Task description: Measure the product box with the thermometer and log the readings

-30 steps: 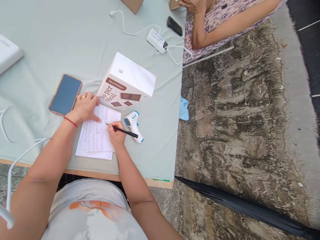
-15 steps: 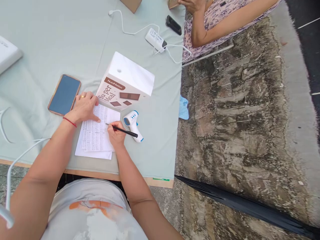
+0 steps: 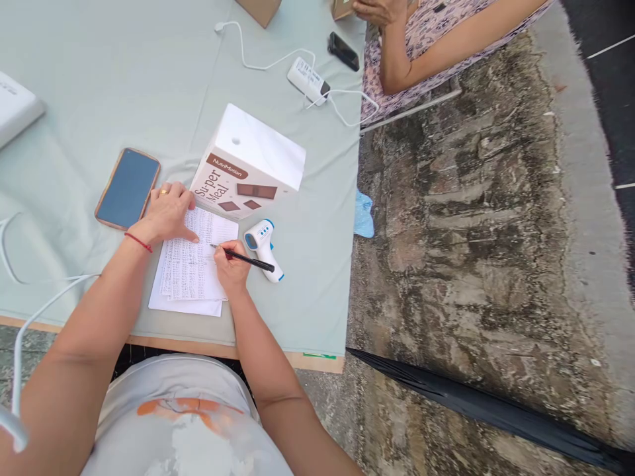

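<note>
My right hand (image 3: pixel 232 266) grips a black pen (image 3: pixel 248 258), its tip at the written sheets of paper (image 3: pixel 186 271). Those sheets are covered with rows of small handwriting. Across their upper left part lies my left hand (image 3: pixel 172 210), fingers spread, thumb pointing toward the pen tip. Behind the paper stands a white "NutriMotion Super Meal" box (image 3: pixel 253 158), close to my left fingertips. A white and blue infrared thermometer (image 3: pixel 264 248) rests just right of my right hand. Left of my left hand is a phone (image 3: pixel 127 188) with a dark screen.
A pale green cloth covers the table (image 3: pixel 307 291). Farther back lie a white power bank (image 3: pixel 307 80) with a white cable, a black device (image 3: pixel 343 51) and a brown box (image 3: pixel 260 10). Another person's hand (image 3: pixel 380 12) is at the far right edge. A white device (image 3: pixel 17 109) sits far left.
The pen and my right hand have shifted very slightly to the right over the paper. My left hand stays in place.
</note>
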Demonstrator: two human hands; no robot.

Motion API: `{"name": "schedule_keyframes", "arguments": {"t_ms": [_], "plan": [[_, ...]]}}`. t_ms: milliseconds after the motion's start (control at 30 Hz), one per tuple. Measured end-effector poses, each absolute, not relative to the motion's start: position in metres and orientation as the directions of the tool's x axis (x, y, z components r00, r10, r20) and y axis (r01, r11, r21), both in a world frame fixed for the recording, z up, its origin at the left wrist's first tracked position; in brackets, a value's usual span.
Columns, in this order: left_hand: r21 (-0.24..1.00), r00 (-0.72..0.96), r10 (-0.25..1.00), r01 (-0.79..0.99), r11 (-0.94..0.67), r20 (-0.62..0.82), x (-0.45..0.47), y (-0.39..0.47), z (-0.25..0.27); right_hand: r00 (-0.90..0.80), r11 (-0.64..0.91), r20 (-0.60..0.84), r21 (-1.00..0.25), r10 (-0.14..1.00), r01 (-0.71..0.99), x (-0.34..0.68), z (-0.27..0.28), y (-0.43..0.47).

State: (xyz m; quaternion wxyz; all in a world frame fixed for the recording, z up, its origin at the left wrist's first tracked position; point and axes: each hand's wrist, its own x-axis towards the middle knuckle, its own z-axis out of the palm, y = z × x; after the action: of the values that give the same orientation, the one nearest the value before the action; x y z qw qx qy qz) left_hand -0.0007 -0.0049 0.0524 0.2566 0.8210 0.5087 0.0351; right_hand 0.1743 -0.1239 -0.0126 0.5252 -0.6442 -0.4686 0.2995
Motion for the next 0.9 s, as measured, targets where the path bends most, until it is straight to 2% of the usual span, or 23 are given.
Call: {"name": "schedule_keyframes", "arguments": {"t_ms": [567, 700, 900], "plan": [[0.443, 0.464, 0.856, 0.833, -0.332, -0.229, 0.0006, -0.0053, 0.056, 0.383, 0.008, 0.142, -0.944, 0.913, 0.331, 0.1749, -0.0167, -0.1244], [0.439, 0.46, 0.857, 0.836, -0.329, -0.233, 0.0013, -0.0057, 0.0565, 0.426, 0.078, 0.263, -0.911, 0.866, 0.404, 0.1772, -0.0153, -0.1281], [0.445, 0.471, 0.857, 0.826, -0.345, -0.21, -0.0013, -0.0041, 0.0548, 0.369, 0.227, 0.471, -0.81, 0.802, 0.54, 0.1801, -0.0158, -0.1302]]}}
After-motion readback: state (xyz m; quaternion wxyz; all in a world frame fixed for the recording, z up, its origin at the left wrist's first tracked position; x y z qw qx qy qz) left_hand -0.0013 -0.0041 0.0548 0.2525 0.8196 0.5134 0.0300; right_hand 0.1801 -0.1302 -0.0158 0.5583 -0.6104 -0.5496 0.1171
